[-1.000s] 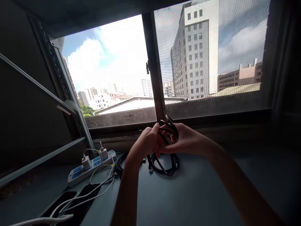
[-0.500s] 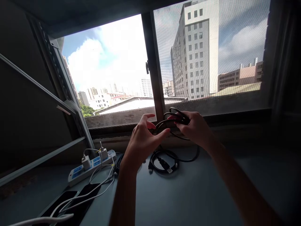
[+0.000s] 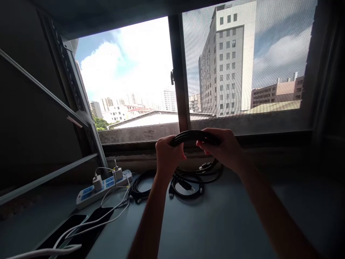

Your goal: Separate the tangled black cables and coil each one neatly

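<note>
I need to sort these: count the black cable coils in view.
3. One black coil is held up between the left hand and right hand; one lies on the table below them; one lies left of it. Others may be hidden.

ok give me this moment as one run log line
left hand: grips black cable | right hand: grips same cable | cable: coiled, top held above desk | nearby: cable coils, power strip

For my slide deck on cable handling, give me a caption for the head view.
Both hands, left hand and right hand, grip a coiled black cable above a grey table.
</note>
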Motion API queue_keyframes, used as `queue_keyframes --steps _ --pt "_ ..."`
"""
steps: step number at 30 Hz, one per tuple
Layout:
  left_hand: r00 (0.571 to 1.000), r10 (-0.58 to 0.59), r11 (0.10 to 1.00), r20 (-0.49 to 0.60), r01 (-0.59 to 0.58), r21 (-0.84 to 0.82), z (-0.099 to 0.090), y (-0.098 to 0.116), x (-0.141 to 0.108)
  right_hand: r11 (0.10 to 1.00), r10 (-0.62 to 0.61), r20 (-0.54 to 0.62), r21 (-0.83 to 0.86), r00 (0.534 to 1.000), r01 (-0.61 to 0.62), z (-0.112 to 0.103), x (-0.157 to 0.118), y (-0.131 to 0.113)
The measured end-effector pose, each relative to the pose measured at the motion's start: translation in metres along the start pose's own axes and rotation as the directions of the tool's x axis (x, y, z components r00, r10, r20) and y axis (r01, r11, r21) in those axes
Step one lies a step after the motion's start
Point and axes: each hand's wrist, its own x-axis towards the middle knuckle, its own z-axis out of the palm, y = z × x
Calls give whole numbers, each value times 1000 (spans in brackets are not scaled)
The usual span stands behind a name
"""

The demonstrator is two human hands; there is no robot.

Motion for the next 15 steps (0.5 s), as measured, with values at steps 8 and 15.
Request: queue_keyframes --steps 8,15 --pt "955 -286 781 -73 188 -596 1 12 -2 990 92 -188 -88 978 -110 4 3 4" --pt "932 -362 654 -5 250 -714 0 20 -6 944 181 -220 -236 959 -232 -1 3 7"
